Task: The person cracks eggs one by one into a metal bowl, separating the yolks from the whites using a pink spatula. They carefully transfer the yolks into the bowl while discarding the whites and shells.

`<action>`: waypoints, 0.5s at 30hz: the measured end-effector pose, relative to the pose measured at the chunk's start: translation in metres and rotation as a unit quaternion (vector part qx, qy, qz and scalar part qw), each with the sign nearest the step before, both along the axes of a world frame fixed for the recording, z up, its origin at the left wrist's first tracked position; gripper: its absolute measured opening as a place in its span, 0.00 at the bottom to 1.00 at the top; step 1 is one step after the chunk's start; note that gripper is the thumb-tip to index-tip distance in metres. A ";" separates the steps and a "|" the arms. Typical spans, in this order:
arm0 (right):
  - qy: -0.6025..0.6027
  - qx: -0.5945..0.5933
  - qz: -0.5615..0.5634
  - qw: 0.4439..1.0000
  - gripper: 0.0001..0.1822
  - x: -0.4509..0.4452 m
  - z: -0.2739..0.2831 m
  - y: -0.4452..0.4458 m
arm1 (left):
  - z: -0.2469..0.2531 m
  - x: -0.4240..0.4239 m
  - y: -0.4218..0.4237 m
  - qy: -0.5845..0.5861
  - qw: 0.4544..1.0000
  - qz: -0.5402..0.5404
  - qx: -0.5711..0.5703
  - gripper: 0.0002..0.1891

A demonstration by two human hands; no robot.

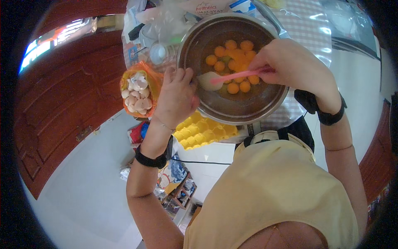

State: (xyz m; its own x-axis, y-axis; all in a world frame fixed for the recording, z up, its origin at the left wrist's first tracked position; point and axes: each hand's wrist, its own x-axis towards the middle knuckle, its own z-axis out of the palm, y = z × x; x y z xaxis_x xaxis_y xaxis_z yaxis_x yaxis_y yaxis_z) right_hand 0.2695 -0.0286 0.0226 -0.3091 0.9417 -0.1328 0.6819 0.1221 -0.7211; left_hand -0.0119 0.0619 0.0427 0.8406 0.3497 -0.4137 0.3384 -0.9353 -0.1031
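Observation:
A wide metal mixing bowl point(236, 113) holds many raw egg yolks point(233, 88) in clear egg white, a few of them run together near the middle. My right hand point(289, 67) grips the pink handle of a spatula point(233, 75) over the bowl. The spatula's pale, translucent head point(210, 81) points left, close to the bowl's left wall. My left hand point(178, 96) is curled over the left rim of the bowl, and its fingers hide that part of the rim.
Left of the bowl, an orange bag point(124, 77) holds cracked eggshells point(138, 101). A yellow egg tray point(202, 130) lies at the near edge. Behind are a clear plastic cup point(159, 53), plastic bags point(174, 25) and a metal-handled utensil point(270, 17) on the checked tablecloth point(307, 34).

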 end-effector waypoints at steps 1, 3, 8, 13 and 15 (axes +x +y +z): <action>0.005 0.018 -0.002 1.000 0.10 0.000 -0.003 -0.002 | 0.001 0.002 0.000 0.027 1.000 -0.004 0.001 0.14; 0.010 0.031 -0.004 0.999 0.10 0.000 -0.004 -0.002 | 0.003 0.005 0.001 0.082 0.997 -0.011 0.003 0.18; 0.015 -0.004 0.003 1.000 0.11 0.002 -0.001 0.000 | 0.002 0.008 0.000 0.097 0.995 -0.010 0.005 0.17; 0.007 -0.020 0.010 1.000 0.11 0.003 0.001 0.003 | 0.001 0.005 -0.001 0.067 0.998 -0.004 0.000 0.16; 0.006 -0.029 0.013 0.999 0.12 0.003 0.002 0.004 | 0.002 0.007 -0.001 0.065 0.998 0.001 -0.008 0.16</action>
